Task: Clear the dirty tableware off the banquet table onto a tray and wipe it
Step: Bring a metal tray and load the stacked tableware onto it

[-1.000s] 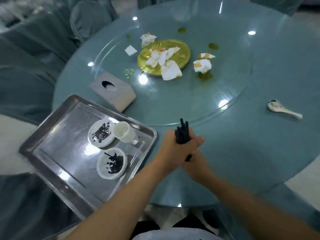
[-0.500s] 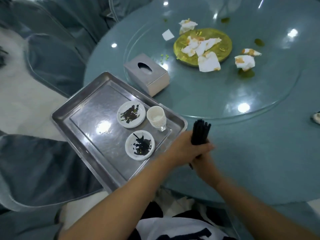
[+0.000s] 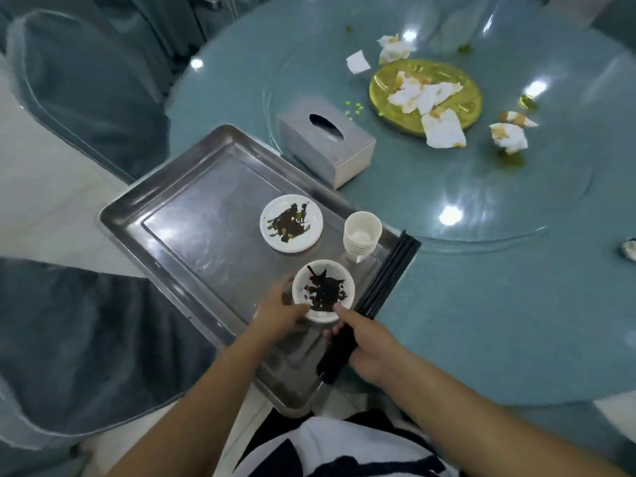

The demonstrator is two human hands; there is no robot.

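Note:
A steel tray (image 3: 192, 215) lies on the table's near left edge. On it are a dirty white saucer (image 3: 291, 223), a stack of white cups (image 3: 362, 235) and a second dirty saucer (image 3: 323, 290). My left hand (image 3: 280, 313) holds that nearer saucer by its left rim. My right hand (image 3: 370, 342) grips a bundle of black chopsticks (image 3: 385, 284) that lies along the tray's right edge, its index finger stretched towards the saucer. On the glass turntable (image 3: 447, 187) sits a gold plate (image 3: 457, 108) with crumpled napkins.
A grey tissue box (image 3: 327, 142) stands just behind the tray. Loose soiled napkins (image 3: 509, 136) and green food bits lie on the turntable. A white spoon (image 3: 629, 250) shows at the right edge. Covered chairs (image 3: 86, 80) stand to the left.
Both hands held the chopstick bundle upright over the table; now the right hand alone has brought it down along the tray's right edge, and the left hand has taken the near saucer.

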